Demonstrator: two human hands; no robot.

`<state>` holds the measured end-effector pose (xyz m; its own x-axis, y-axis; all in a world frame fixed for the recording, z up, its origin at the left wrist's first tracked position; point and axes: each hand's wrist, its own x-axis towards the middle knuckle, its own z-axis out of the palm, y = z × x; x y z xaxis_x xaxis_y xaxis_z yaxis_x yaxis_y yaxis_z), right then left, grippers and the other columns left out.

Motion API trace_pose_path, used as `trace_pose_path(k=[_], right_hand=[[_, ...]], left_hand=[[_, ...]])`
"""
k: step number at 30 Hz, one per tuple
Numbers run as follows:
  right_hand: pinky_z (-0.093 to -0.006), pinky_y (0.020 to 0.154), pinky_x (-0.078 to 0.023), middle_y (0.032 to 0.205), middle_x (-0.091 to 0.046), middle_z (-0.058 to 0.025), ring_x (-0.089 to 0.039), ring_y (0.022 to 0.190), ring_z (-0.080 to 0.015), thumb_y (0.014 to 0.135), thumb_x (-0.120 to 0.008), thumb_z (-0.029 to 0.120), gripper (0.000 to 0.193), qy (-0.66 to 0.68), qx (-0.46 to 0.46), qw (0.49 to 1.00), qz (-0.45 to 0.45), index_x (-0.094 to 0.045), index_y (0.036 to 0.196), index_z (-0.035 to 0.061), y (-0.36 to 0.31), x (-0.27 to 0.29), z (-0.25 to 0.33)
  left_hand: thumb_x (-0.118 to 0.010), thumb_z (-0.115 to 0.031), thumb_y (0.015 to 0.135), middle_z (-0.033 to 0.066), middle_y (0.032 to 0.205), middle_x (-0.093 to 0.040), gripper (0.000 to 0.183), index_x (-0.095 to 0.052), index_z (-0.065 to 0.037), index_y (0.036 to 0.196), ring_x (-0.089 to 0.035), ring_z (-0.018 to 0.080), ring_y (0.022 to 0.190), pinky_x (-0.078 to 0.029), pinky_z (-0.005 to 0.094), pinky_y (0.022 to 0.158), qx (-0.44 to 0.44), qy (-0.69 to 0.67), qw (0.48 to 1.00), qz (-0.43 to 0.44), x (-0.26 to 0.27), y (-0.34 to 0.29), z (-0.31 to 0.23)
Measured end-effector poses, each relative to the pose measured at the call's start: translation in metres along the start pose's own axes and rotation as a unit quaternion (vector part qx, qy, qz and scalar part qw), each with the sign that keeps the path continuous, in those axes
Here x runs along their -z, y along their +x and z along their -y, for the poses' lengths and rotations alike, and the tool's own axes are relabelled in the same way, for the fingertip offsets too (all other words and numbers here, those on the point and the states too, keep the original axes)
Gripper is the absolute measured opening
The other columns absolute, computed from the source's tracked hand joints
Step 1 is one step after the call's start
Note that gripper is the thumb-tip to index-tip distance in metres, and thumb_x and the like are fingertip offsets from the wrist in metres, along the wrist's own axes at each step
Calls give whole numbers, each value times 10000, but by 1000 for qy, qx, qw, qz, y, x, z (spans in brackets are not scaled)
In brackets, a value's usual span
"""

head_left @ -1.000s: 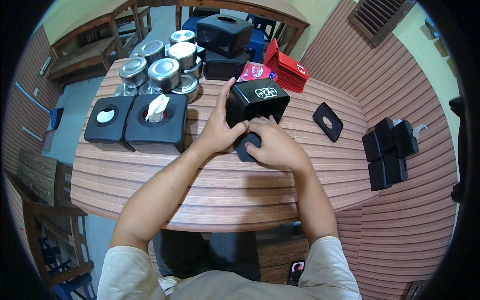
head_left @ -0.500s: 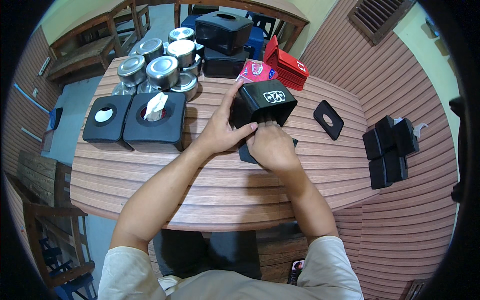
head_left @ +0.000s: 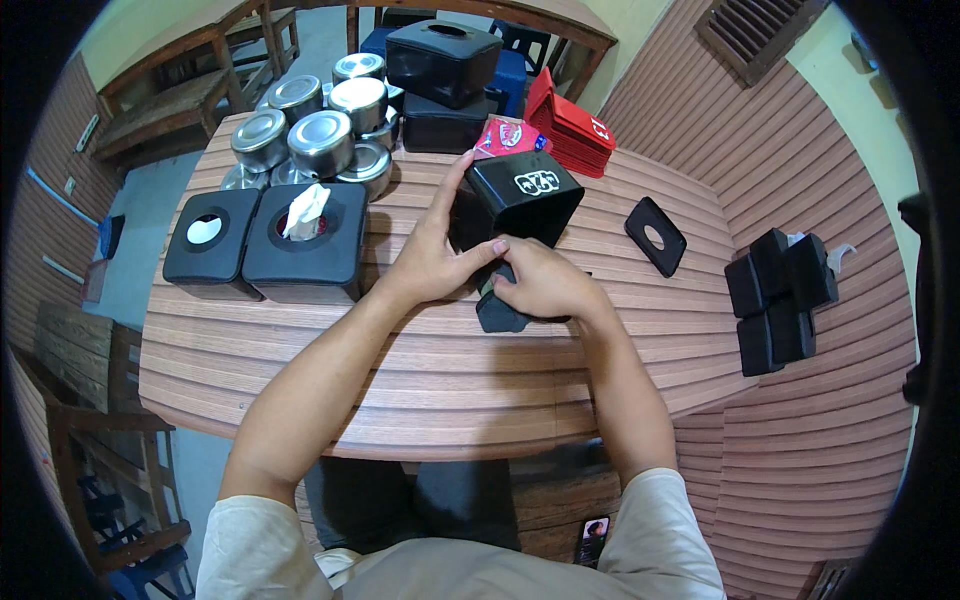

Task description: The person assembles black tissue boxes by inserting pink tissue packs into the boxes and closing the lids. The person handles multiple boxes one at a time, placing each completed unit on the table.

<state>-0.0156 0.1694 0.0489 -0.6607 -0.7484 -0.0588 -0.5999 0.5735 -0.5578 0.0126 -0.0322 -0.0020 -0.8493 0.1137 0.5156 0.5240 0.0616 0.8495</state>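
A black tissue box point(head_left: 530, 195) with a white mark on its side is tipped over in front of me, its lid off. My left hand point(head_left: 430, 255) grips it, fingers along its left side and thumb at the near edge. At the box's near lower edge, my right hand point(head_left: 545, 280) is closed on a dark cloth point(head_left: 502, 312), which bunches out under the thumb toward the table. The fingertips are partly hidden. The loose black lid point(head_left: 656, 238), with an oval hole, lies to the right.
Two lidded black tissue boxes point(head_left: 305, 255) stand on the left of the table point(head_left: 430, 400). Behind them are stacked round metal tins point(head_left: 322, 145). Farther back sit two more black boxes point(head_left: 443, 62), a pink packet point(head_left: 508, 138) and red number signs point(head_left: 572, 135). Black holders point(head_left: 775, 300) hang on the right wall.
My right hand has drawn back from the box's opening to its lower edge. The dark cloth now bunches up beneath that hand. The box has shifted slightly left.
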Motion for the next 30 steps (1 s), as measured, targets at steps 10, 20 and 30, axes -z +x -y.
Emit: trace_pose_path(k=[10,20,30], right_hand=[[-476,901,-589,1044,-745,-296,-728,989,-463,820,-662,-6,354,-104,-50,991,-65,-729,1166,-42,-24,33,23],[-560,930,-566,1110,-744,-256,-697,1034,-461,865,-674,168,303,-270,-40,938,-212,-752,1104,-1,15,-27,-21],[-558,856,-592,937,-744,-288,-734,898,-458,810,-704,73,185,-176,-110,943,-262,-780,927,-50,5,1,-2]], left_hand=[[-866,-147,918,229,1564,-509,1129,-106,-184,1751,-569,296,1376,-466,431,1153,3,-3,1000,-13,-2,1,0],[-900,-194,854,274,1543,-542,1086,-231,-102,1704,-548,393,1436,-428,451,1202,-35,72,996,-26,-12,0,0],[-908,-226,849,326,1591,-486,1101,-228,-96,1705,-502,428,1492,-400,459,1228,-28,30,999,-34,-10,2,1]])
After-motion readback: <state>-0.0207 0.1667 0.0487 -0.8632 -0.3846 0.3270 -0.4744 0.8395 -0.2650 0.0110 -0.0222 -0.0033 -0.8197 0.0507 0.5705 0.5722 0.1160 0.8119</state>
